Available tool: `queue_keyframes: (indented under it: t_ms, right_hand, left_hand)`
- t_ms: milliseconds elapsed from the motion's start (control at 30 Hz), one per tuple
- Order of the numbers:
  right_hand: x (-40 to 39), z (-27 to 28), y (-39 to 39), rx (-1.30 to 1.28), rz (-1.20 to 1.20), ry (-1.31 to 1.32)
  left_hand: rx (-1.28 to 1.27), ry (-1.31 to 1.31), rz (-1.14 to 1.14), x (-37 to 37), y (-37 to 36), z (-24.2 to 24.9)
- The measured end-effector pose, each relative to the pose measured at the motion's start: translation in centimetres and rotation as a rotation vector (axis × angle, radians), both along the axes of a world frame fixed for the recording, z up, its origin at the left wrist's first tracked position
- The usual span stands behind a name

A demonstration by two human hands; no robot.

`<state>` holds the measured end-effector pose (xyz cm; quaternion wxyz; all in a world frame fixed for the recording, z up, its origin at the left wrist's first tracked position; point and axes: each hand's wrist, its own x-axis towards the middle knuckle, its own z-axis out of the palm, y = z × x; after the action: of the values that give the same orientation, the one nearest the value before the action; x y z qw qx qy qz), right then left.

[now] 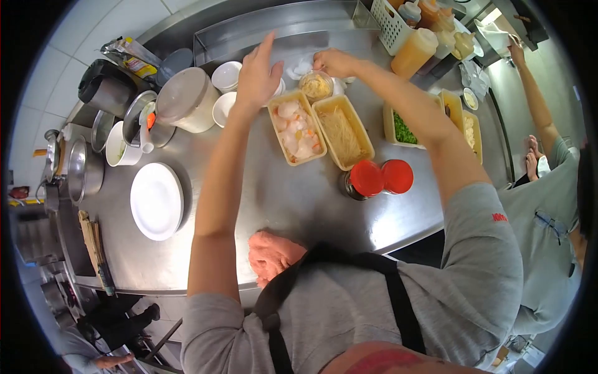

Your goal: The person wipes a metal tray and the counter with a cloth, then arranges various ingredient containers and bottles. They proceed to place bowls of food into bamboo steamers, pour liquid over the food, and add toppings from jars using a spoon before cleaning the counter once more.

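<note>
My left hand (259, 78) is raised near the back of the steel counter, fingers extended, beside stacked white bowls (227, 76). My right hand (334, 64) has its fingers bent together at the rim of a small round container (316, 86) with pale yellow contents; what the fingertips hold is too small to make out. In front of it stand two rectangular tubs, one with whitish and orange pieces (296, 131), the other with thin pale strands (342, 134). Two red-lidded jars (367, 177) are close to the second tub.
White plates (157, 201) lie at the left, and a pink cloth (272, 254) at the front edge. A large lidded tub (185, 100) and metal bowls fill the back left. Sauce bottles (415, 53) and a tub of chopped greens (405, 129) are at the right. Other people stand right and lower left.
</note>
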<state>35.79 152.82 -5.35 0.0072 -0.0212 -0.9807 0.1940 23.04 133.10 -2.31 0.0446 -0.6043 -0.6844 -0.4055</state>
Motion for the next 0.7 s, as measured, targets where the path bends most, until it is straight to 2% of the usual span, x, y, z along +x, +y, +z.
queue_keyframes:
  t_ms: [67,133,167,233,267,300,333,367,433,533,600,667,700]
  right_hand:
    - [0.3,0.9,-0.6,-0.046,0.005,-0.071]
    - [-0.3,2.5,0.1,0.019,0.139,-0.313]
    - [-1.0,3.2,0.4,0.012,0.144,-0.317]
    - [-3.1,4.0,1.1,0.173,0.011,-0.293]
    - [-3.6,2.8,1.2,0.173,0.013,-0.297]
    - [-4.0,1.1,1.0,0.098,0.050,-0.139]
    - [-4.5,-0.2,1.1,0.023,0.086,0.018]
    - [-3.8,0.4,-1.5,0.143,0.098,-0.058]
    - [-2.5,-0.1,-1.4,0.096,0.093,-0.055]
    - [-0.2,-1.3,2.8,0.103,0.163,-0.010]
    - [1.6,-0.4,5.3,0.165,0.098,-0.075]
    - [3.7,1.8,5.2,0.410,-0.150,-0.254]
    - [4.4,1.3,5.6,0.408,-0.145,-0.253]
  left_hand:
    - [0.018,-0.084,0.105,2.8,-3.3,0.5]
    - [0.008,-0.177,0.131,4.2,-6.3,0.0]
    - [0.002,-0.272,0.158,4.8,-7.7,-0.4]
    - [-0.013,-0.295,0.197,5.5,-10.0,-1.5]
    - [-0.021,-0.313,0.228,5.9,-10.8,-1.9]
    - [-0.019,-0.314,0.227,6.4,-11.2,-2.2]
    - [-0.047,-0.465,0.237,7.1,-11.6,-2.3]
    - [-0.073,-0.617,0.247,7.5,-11.8,-2.6]
    - [-0.047,-0.659,0.233,7.9,-12.1,-3.2]
    - [-0.025,-0.766,0.203,8.2,-13.9,-4.8]
    - [-0.021,-0.825,0.180,7.8,-16.2,-4.7]
    - [-0.320,-0.661,0.133,7.9,-19.4,-3.5]
    - [-0.484,-0.629,0.048,8.2,-21.1,-2.3]
